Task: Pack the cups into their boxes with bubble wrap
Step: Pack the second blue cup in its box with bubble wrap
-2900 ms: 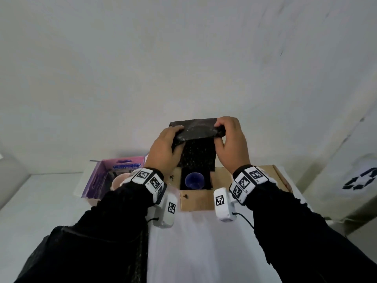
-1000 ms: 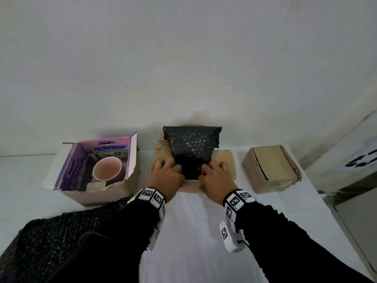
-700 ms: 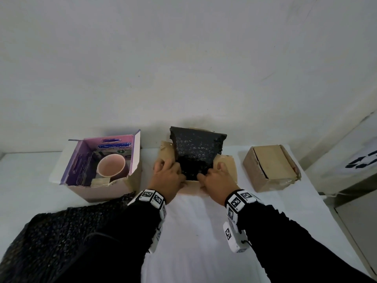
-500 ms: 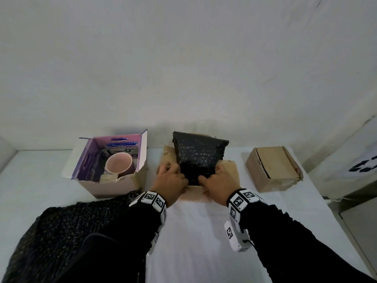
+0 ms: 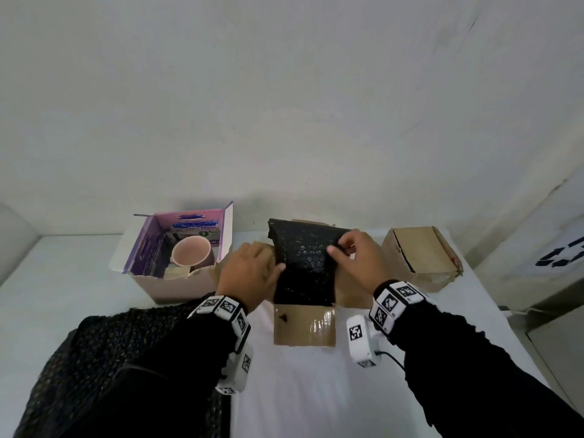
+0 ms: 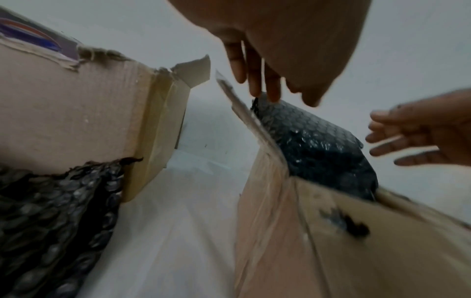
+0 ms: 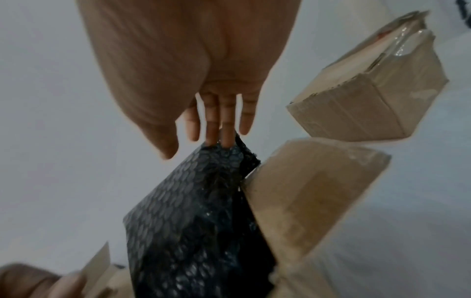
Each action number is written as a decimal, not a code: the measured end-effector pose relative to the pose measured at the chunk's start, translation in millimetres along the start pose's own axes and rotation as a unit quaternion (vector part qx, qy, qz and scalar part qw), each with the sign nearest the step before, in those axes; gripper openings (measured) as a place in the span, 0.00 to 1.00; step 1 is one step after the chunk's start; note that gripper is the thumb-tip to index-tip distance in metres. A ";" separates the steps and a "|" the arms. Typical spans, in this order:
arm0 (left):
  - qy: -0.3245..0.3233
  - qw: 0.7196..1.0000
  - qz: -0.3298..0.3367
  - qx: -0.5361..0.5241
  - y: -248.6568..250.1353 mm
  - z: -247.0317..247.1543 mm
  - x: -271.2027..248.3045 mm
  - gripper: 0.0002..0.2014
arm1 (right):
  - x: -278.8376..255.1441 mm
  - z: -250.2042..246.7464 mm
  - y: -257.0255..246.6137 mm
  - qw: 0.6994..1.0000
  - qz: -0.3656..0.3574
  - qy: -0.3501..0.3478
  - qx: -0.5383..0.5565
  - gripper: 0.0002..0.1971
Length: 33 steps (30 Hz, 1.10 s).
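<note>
A brown cardboard box (image 5: pixel 304 324) stands open at mid-table with a black bubble wrap sheet (image 5: pixel 302 267) rising out of it; whatever is inside is hidden. My left hand (image 5: pixel 249 273) lies with straight fingers (image 6: pixel 257 80) against the box's left flap and the wrap's left edge (image 6: pixel 318 145). My right hand (image 5: pixel 354 260) touches the wrap's upper right part (image 7: pixel 191 221) with straight fingers (image 7: pixel 219 125). A pink cup (image 5: pixel 191 254) stands in the open purple box (image 5: pixel 177 286) on the left.
A closed brown box (image 5: pixel 420 257) sits to the right, near the table's right edge. A larger black bubble wrap sheet (image 5: pixel 94 358) lies at the front left, under my left forearm. A white wall rises right behind the boxes.
Both hands left the wrap's near lower edge. The right hand rose to its upper right part, the left went to the left flap. The box's near flap now shows.
</note>
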<state>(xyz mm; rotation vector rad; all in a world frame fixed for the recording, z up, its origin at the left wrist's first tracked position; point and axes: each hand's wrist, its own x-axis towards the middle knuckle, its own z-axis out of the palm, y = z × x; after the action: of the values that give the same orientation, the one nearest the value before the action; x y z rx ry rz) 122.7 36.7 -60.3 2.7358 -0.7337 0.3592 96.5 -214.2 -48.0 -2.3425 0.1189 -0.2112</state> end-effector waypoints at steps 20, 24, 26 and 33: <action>0.048 0.921 -0.112 -0.369 9.7 22.1 50.2 0.21 | 30.4 22.6 -3.5 0.918 0.202 0.054 0.337 0.16; -0.010 0.937 -0.132 -0.322 5.8 23.7 43.7 0.33 | 20.1 30.7 0.1 0.965 0.071 0.112 0.227 0.16; -0.035 0.958 -0.150 -0.242 8.7 25.6 41.7 0.37 | 13.9 35.2 2.5 0.982 0.046 0.106 0.147 0.18; -0.090 0.991 -0.065 -0.079 18.3 36.6 27.8 0.32 | -4.3 52.7 10.4 0.997 -0.059 0.036 -0.037 0.20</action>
<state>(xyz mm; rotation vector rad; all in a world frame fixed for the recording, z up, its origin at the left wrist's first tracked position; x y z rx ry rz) 142.6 -3.1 -81.9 2.6693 -0.5961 0.0227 102.0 -184.2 -92.4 -2.4178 0.0225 -0.3546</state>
